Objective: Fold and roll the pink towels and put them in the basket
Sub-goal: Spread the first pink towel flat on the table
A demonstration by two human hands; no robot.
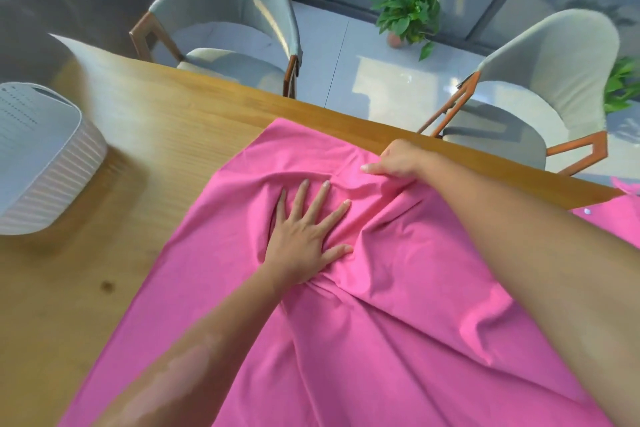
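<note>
Spread over the wooden tabletop (145, 135), the pink towel (381, 322) is pinned by the flat, splayed left hand (306, 236) so the right hand (398, 163), pinching its far edge, can pull wrinkles out, while the white basket (52, 163) waits well apart at left.

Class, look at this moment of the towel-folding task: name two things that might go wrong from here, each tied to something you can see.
1. The pink towel is bunched into wrinkles around the flat left hand; folding now would likely trap creases and give an uneven roll.
2. The right hand pinches the towel close to the far edge of the table; a strong pull might drag cloth over that edge.
</note>
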